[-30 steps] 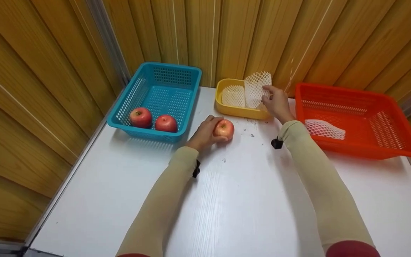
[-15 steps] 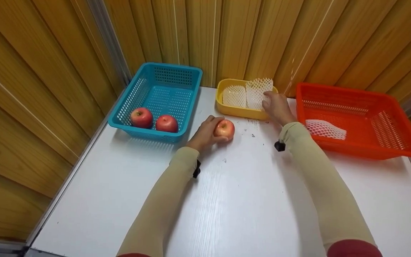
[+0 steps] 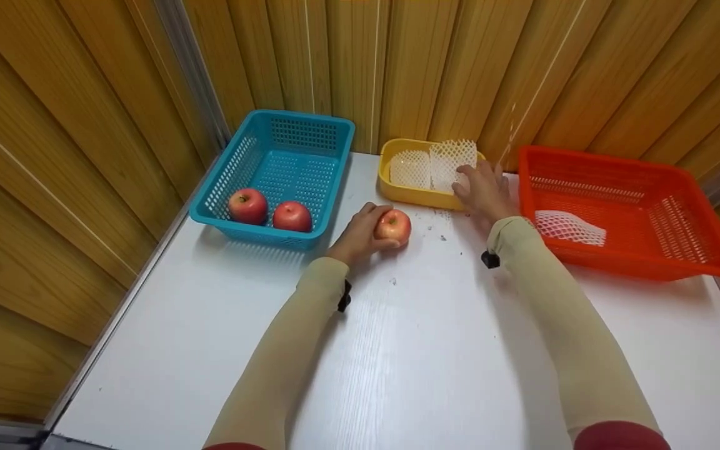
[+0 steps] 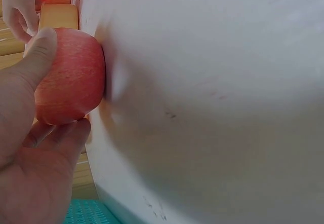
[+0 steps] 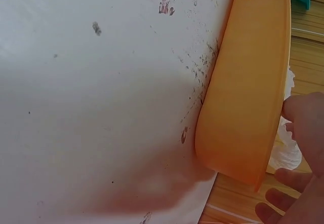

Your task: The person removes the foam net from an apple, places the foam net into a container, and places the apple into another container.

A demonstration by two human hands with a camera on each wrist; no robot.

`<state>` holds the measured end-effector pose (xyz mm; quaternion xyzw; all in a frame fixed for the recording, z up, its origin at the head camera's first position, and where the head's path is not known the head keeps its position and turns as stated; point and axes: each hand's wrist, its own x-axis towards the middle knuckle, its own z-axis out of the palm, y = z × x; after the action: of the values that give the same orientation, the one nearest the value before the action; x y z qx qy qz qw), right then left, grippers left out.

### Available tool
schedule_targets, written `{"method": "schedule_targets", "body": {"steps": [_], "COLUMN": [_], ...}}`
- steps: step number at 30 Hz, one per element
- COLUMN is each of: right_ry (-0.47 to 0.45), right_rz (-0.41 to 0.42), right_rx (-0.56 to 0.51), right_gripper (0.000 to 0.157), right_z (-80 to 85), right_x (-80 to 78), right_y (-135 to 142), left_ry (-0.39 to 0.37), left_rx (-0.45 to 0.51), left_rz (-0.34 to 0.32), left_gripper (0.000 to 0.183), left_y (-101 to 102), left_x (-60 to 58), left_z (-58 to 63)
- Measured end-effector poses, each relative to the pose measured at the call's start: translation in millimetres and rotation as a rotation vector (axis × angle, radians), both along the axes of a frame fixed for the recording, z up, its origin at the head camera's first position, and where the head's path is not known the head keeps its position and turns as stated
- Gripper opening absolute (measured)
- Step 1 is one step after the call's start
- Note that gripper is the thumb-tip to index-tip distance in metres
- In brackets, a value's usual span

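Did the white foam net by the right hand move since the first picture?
Yes, down: the white foam net now sticks up less above the yellow tub.

Left hand (image 3: 361, 236) on apple (image 3: 393, 226), skin smooth, glossy. By right hand (image 3: 485, 192): matt, foam-like netting (image 3: 449, 162) in smooth yellow plastic box (image 3: 419, 195). Beyond both hands, wood-grain panels (image 3: 415, 69); beneath, smooth tabletop (image 3: 410, 362), faint sheen, speckled marks.

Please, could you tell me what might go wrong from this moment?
The round apple could roll away if the left hand loosens its grip. The foam net nearest the right hand rises above the rim of the yellow container, so it might get caught and dragged out.
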<state>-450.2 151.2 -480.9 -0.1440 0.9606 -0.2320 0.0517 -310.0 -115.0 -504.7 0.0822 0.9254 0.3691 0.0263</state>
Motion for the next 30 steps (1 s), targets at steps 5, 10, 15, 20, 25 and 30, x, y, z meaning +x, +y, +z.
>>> {"method": "schedule_targets", "body": {"steps": [5, 10, 15, 20, 25, 30], "right_ry": [0.0, 0.04, 0.05, 0.025, -0.001, -0.014], "right_rz": [0.016, 0.027, 0.072, 0.138, 0.171, 0.204], "right_rx": [-0.008, 0.031, 0.055, 0.097, 0.184, 0.227], "right_gripper": [0.067, 0.07, 0.075, 0.082, 0.081, 0.078], "right_z": [-0.8, -1.7, -3.4, -6.4, -8.4, -9.1], "right_x": [3.0, 3.3, 1.6, 0.9, 3.2, 6.8], "right_y": [-4, -8, -8, -9, -14, -15], "left_ry": [0.001, -0.009, -0.011, 0.041, 0.034, 0.028], "left_rx": [-0.004, 0.002, -0.002, -0.007, -0.017, -0.024], "left_rz": [-0.001, 0.0, 0.006, -0.02, -0.015, -0.004], "left_gripper": [0.079, 0.08, 0.079, 0.078, 0.078, 0.078], "left_y": [0, 0, 1, 0, -1, -1], "left_x": [-0.3, 0.2, 0.8, 1.7, 1.3, 0.9], "left_z": [0.9, 1.2, 1.8, 0.1, -0.9, -1.5]}}
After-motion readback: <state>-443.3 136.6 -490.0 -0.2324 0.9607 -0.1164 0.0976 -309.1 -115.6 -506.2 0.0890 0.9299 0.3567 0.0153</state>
